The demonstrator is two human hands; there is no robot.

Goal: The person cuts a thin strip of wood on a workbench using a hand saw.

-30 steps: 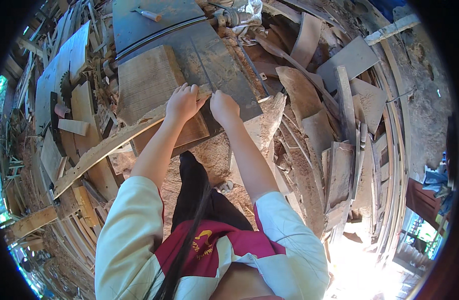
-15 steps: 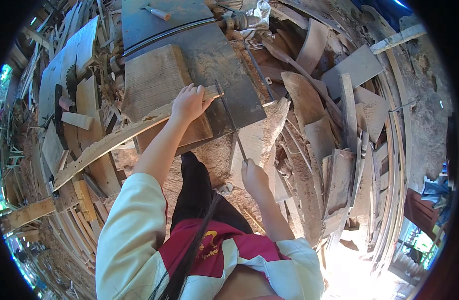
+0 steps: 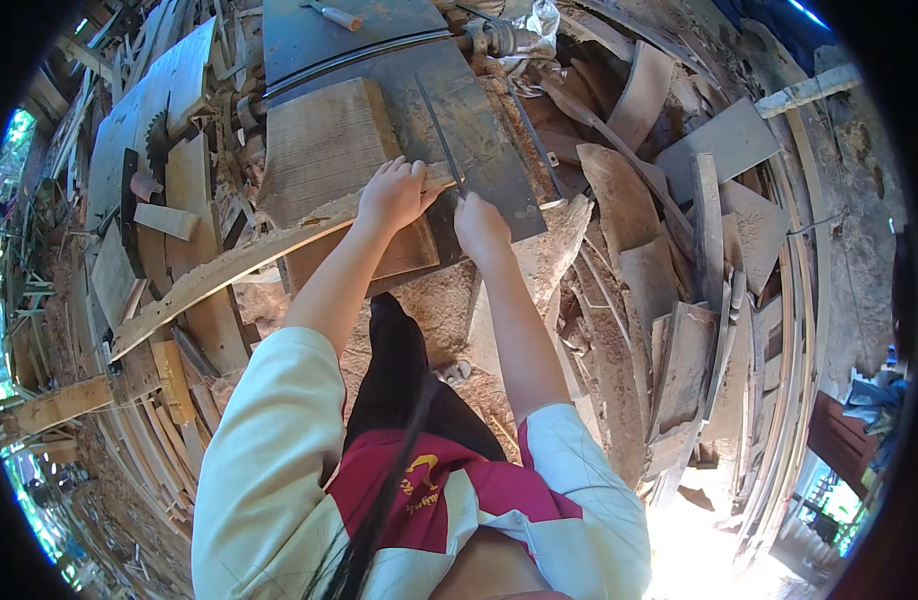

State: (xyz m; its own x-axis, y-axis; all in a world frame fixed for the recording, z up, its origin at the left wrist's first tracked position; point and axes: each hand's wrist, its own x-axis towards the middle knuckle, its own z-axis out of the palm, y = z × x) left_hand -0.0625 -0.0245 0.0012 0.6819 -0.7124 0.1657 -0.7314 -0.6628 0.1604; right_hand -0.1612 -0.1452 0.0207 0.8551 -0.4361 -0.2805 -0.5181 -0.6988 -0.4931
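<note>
Just above the frame's centre, the left hand (image 3: 394, 195) lay flat, fingers spread, on a long curved wood strip (image 3: 249, 262), whose long axis ran from lower left up to the saw slot (image 3: 441, 135). The right hand (image 3: 479, 228) pressed the strip's end, fingers curled; it was the nearer one to the slot. The grey metal desk (image 3: 479, 110) carried a broad plank (image 3: 329, 150) (offcuts crowded the yard around)
</note>
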